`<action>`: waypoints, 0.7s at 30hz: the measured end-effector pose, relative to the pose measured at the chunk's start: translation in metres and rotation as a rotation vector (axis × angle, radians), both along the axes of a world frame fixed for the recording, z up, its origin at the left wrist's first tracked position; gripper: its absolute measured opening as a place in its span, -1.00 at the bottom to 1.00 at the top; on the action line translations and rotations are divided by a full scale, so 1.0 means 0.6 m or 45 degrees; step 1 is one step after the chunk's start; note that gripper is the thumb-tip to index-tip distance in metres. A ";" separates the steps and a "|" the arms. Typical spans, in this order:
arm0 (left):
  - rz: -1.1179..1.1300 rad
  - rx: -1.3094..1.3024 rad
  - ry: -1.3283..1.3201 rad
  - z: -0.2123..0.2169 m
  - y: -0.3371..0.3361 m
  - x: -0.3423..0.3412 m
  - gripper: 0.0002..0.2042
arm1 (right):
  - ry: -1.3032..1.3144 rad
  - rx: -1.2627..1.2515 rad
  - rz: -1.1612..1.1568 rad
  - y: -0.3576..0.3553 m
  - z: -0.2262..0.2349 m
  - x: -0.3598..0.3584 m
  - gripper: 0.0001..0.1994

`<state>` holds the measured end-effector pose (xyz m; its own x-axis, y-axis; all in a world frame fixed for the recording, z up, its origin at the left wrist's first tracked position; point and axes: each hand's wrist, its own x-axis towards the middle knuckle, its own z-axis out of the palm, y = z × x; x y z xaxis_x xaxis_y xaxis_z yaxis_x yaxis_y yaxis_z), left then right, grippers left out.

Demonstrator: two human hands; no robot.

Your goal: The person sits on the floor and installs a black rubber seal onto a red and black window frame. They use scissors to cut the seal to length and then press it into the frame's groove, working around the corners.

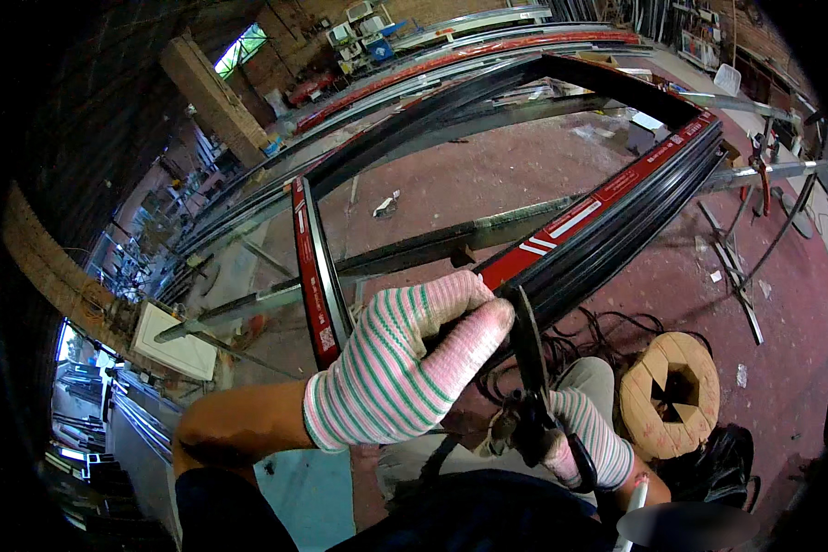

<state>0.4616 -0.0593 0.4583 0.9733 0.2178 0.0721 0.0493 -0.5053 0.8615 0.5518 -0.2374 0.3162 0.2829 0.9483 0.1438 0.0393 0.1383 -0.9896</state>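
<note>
Head camera shows a dark frame (639, 221) with red tape along its bars, the left hand (400, 359) in a striped glove at the near end of its right bar, thumb and forefinger curled close together, though whether they pinch the bar or something thin cannot be told. Just beside that near end, black scissors (529, 345) point up toward the frame, their handles wrapped by the gloved right hand (593, 437). Metal rails (469, 235) run beneath the frame, while black cord (607, 322) and a brown roll (699, 391) lie to its right.
</note>
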 end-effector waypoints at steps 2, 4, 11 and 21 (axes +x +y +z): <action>0.028 -0.073 -0.044 -0.003 -0.005 0.000 -0.85 | 0.047 -0.043 0.022 -0.002 0.007 -0.001 -0.44; 0.043 -0.090 -0.066 -0.005 -0.008 0.001 -0.85 | 0.105 -0.052 0.032 0.001 0.009 -0.003 -0.43; 0.029 -0.006 -0.111 -0.013 -0.006 -0.002 -0.84 | 0.110 -0.039 -0.001 -0.001 0.004 -0.008 -0.48; 0.011 -0.041 -0.088 -0.012 -0.010 -0.001 -0.83 | 0.061 -0.017 -0.021 -0.005 0.001 -0.004 -0.51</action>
